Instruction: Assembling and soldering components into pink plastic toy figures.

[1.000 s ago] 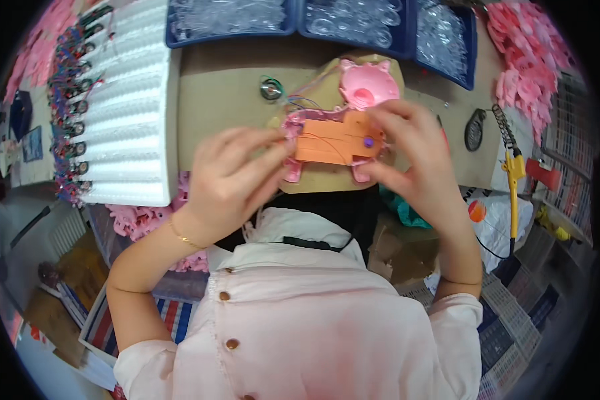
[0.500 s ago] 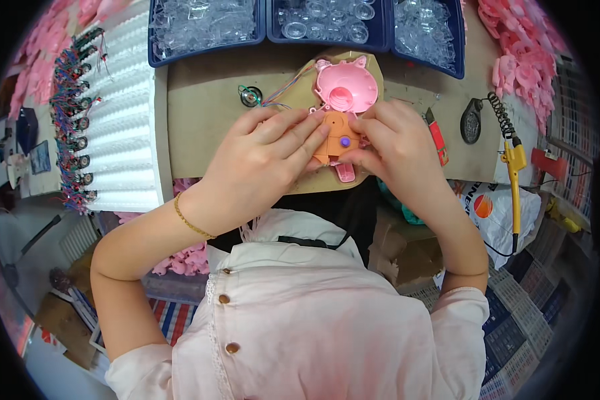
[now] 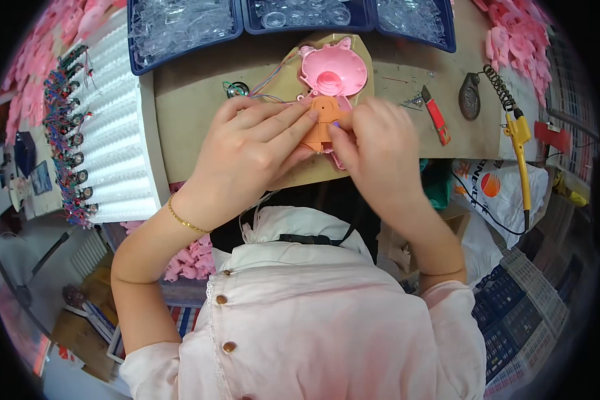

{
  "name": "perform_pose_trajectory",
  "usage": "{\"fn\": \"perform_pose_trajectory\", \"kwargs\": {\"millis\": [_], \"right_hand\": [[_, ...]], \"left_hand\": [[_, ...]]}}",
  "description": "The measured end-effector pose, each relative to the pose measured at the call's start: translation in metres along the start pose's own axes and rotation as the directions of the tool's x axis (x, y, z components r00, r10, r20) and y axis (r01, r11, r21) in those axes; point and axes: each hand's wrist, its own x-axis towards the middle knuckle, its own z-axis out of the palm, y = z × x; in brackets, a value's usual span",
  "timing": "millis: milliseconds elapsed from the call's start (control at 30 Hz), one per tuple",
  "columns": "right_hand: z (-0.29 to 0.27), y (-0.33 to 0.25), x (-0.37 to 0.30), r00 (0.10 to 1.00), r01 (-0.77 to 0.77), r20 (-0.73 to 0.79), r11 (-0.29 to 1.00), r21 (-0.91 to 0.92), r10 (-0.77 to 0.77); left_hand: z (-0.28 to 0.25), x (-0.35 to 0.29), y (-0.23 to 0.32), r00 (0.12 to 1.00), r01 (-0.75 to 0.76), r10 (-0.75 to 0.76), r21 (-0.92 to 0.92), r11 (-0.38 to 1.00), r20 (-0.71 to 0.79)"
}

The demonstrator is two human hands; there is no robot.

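An orange plastic housing [image 3: 321, 127] lies on the lower part of a pink toy shell, whose round hollow half [image 3: 335, 69] with small ears faces up beyond it. My left hand [image 3: 250, 150] grips the housing's left side, fingers long and together on its edge, thumb below. My right hand [image 3: 383, 140] is closed, with thumb and forefinger pinched at a small purple knob [image 3: 336, 124] on the housing's right side; the fingers partly hide it. Coloured wires run from the shell to a small round speaker [image 3: 237, 89] on the left.
Blue bins [image 3: 307, 30] of clear plastic parts line the back. A white ridged tray [image 3: 117, 133] with wired speakers stands left. To the right are a red cutter knife [image 3: 437, 119], a dark oval holder [image 3: 470, 97], a yellow soldering iron [image 3: 519, 143] and pink parts [image 3: 523, 50].
My right hand has curled and brought its thumb over to the purple knob, covering part of it. The whole view has shifted slightly; my left hand keeps its hold.
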Motion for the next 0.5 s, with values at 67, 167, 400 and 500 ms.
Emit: {"fn": "perform_pose_trajectory", "kwargs": {"millis": [67, 167, 400, 500], "right_hand": [[0.008, -0.009, -0.008, 0.996, -0.078, -0.051, 0.995, -0.054, 0.076], [0.014, -0.016, -0.011, 0.973, -0.2, -0.135, 0.975, -0.094, 0.187], [-0.023, 0.019, 0.01, 1.0, 0.017, 0.005, 0.984, 0.175, -0.018], [-0.019, 0.03, 0.014, 0.979, 0.133, 0.132, 0.98, 0.149, -0.153]], "left_hand": [[0.0, 0.001, 0.001, 1.0, 0.0, 0.0, 0.006, 1.0, -0.003], [0.001, 0.003, 0.003, 1.0, 0.002, -0.002, 0.024, 1.0, -0.009], [0.0, 0.004, 0.002, 1.0, -0.004, 0.004, 0.034, 0.999, 0.018], [0.004, 0.001, 0.003, 1.0, 0.004, -0.005, 0.061, 0.998, 0.016]]}}
